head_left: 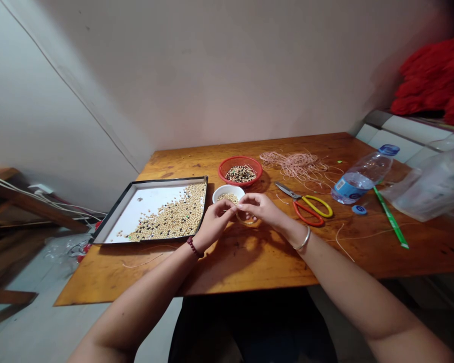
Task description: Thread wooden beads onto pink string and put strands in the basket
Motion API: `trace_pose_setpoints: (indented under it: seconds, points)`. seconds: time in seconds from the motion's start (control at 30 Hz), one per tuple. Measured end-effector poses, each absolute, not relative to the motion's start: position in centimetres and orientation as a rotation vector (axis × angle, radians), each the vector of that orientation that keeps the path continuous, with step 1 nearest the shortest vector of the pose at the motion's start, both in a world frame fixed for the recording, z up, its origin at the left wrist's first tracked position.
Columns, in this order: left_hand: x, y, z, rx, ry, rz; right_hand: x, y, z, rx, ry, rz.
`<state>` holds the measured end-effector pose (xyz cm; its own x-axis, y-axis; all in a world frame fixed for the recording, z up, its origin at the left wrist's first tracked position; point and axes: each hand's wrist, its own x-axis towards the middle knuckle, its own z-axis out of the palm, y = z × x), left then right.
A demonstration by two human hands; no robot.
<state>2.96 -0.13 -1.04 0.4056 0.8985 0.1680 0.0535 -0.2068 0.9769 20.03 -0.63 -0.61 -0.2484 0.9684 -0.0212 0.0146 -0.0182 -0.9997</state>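
Observation:
My left hand (pixel 215 220) and my right hand (pixel 264 208) meet above the table, thumbs and fingertips pinched together. Between them hangs a small loop of beaded cord (pixel 245 222), and both hands appear closed on its ends; the exact grip is too small to make out. Just behind my fingers stands a white bowl (pixel 227 188) of pale beads, partly covered by my hands. A black-edged tray (pixel 126 204) with many loose pale and dark beads lies left of my left hand. Farther back is a red plastic basket (pixel 221 174) with strung dark and pale beads.
Scissors (pixel 306 205) with red and yellow handles lie right of my hands. Behind them spreads tangled pink cord (pixel 293 164). A water bottle (pixel 359 176), its blue cap (pixel 359 209), a green strip (pixel 391 217) and a clear plastic bag (pixel 427 181) occupy the wooden table's (pixel 227 275) right side.

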Motion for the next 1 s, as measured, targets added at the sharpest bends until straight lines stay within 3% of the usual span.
trace_pose_setpoints:
  seconds: [1.0]
  points:
    - [3.1,-0.3,-0.6,1.424,0.853,0.948,20.5,-0.3,-1.4,-1.022,-1.33,1.562]
